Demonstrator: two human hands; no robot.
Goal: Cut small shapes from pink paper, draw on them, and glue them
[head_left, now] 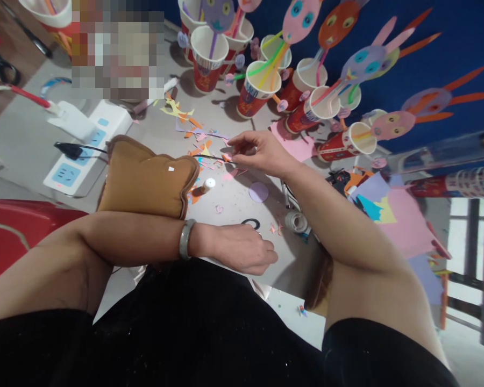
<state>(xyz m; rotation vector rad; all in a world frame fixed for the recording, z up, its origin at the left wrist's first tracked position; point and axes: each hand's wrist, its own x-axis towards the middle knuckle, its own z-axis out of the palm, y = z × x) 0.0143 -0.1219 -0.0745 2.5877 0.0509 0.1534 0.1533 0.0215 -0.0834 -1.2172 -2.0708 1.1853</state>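
My left hand (242,250), with a bangle on its wrist, lies near the table's front edge. Its fingers are curled in, and whatever they may hold is hidden. A black ring (250,222), perhaps a scissors handle, shows just behind it. Farther back, my right hand (266,153) hovers over coloured paper scraps (204,148), thumb and forefinger apart. A thin black cable (207,157) runs towards its fingertips; I cannot tell whether they touch. Between the hands are a purple paper circle (258,192) and a small white-capped bottle (208,185).
Paper cups (252,88) with paper-faced figures line the back. A brown cushion (145,183) and power strip (66,176) are left. A white tape roll (297,221) sits by my right forearm, with coloured sheets (407,215) beyond. Scissors (0,67) lie far left.
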